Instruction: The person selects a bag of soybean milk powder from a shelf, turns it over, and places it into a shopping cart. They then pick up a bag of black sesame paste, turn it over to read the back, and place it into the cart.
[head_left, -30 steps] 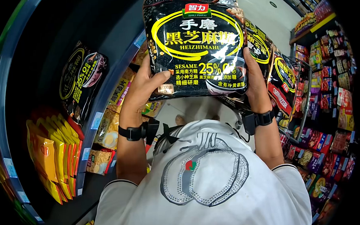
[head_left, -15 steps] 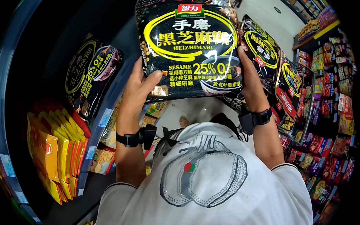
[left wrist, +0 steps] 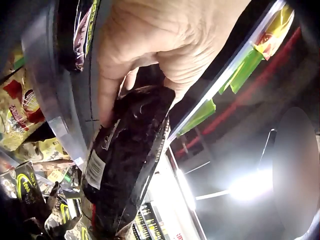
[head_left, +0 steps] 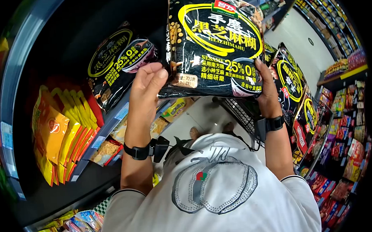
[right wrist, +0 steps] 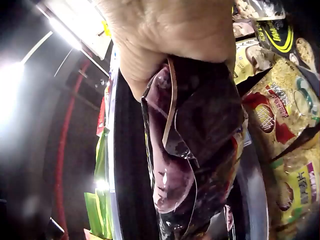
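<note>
A large black bag of sesame paste powder [head_left: 216,44], with yellow ring print, is held up in front of the chest, its face toward the head camera. At its lower left corner my left hand [head_left: 149,84] pinches the edge between thumb and fingers. My right hand [head_left: 270,89] grips the lower right side, thumb on the front. In the left wrist view, thumb and fingers straddle the bag's dark narrow side [left wrist: 135,150]. The right wrist view shows the palm over the opposite side panel [right wrist: 215,125], most fingers hidden.
On the dark shelf at left stand a matching black bag [head_left: 117,65] and several yellow packets [head_left: 56,130]. Price tags line the shelf edge [head_left: 98,142]. More black bags [head_left: 290,80] sit in a cart at right, beyond which runs a shelf of small colourful packs [head_left: 355,150].
The held bag has moved right in the head view and tilted clockwise, showing more of its left side. The left hand's fingers have shifted at the corner. The view has turned too.
</note>
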A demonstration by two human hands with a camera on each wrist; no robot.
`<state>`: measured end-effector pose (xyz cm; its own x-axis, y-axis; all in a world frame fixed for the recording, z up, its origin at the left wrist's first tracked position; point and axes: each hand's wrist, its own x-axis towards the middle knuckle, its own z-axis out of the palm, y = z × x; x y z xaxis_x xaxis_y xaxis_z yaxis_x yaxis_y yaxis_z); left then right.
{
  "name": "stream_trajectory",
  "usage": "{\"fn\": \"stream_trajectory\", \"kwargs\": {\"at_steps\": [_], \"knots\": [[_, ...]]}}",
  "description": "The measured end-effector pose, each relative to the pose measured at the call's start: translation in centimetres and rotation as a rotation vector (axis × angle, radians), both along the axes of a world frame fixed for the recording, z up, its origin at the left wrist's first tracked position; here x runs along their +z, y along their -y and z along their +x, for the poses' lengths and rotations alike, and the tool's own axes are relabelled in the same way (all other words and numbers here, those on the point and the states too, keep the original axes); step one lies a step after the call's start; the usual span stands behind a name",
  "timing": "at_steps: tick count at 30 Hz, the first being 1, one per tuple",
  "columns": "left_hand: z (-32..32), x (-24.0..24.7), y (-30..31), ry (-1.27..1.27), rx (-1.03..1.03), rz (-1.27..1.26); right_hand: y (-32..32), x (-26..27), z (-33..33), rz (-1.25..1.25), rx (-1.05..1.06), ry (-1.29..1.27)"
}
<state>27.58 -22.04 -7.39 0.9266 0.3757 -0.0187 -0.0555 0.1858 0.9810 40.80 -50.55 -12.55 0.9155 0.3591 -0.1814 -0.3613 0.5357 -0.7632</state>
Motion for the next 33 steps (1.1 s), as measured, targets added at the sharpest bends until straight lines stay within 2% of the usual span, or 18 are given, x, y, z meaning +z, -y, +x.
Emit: {"fn": "stream_trajectory", "kwargs": {"at_steps": [3,7,10,13,16,22,26,31,33], "knots": [[-0.1,-0.1,-0.3,-0.006,-0.004,0.031,-0.5,0.9,0.2,-0.035,-0.056,0.047],[0.2,0.4,0.9,0.012,0.101,0.032,-0.3,1.4,0.5,0.001,0.055,0.102],[-0.5,-0.9,0.0,-0.052,0.056,0.123,-0.4,0.1,0.9,-0.028,-0.026,0.052],[-0.8,-0.9,-0.6,-0.140,0.088,0.058,-0.9,0.2,0.7,-0.012,-0.031,0.040],[-1.2,0.6,-0.3,-0.238,-0.001,-0.007,-0.7,-0.7,1.1,-0.010,-0.018,0.031],[-1.5,-0.3,-1.1,-0.116,0.051,0.146,-1.4,-0.7,1.0,0.014,-0.048,-0.014],[-1.7,-0.2,-1.4,-0.081,0.079,0.108,-1.9,-1.2,1.0,0.046,-0.029,-0.028],[-2.6,1.3,-0.8,-0.093,0.124,0.223,-2.5,-1.2,0.9,0.048,-0.038,-0.060],[-3.2,1.8,-0.3,-0.001,0.077,0.205,-2.6,-1.3,1.2,0.066,-0.009,-0.045]]}}
